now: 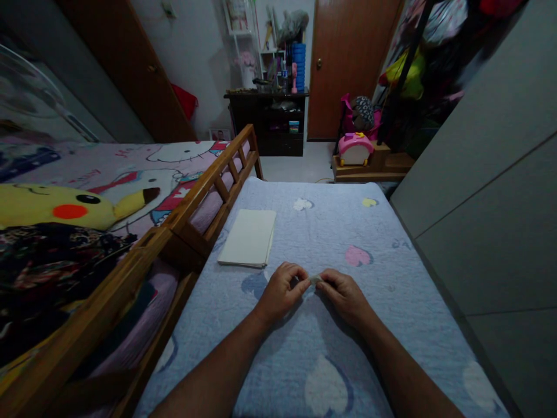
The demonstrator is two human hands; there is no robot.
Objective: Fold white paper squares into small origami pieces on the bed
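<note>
A small pale, greyish piece (pixel 315 280), too small to name, is pinched between my two hands above the bed. My left hand (pixel 285 290) grips its left end with thumb and fingers. At its right end, my right hand (pixel 343 293) pinches it in the same way. Ahead and to the left of my left hand, a short stack of white paper sheets (pixel 249 237) lies flat on the blue heart-patterned bedsheet (pixel 313 232).
A wooden bed rail (pixel 174 223) runs along the left side, with a yellow plush toy (pixel 82 206) on the bed behind it. Pale cabinet doors (pixel 491 232) border the right. Beyond the bed stand a dark cabinet (pixel 267 125) and a pink toy case (pixel 355 150).
</note>
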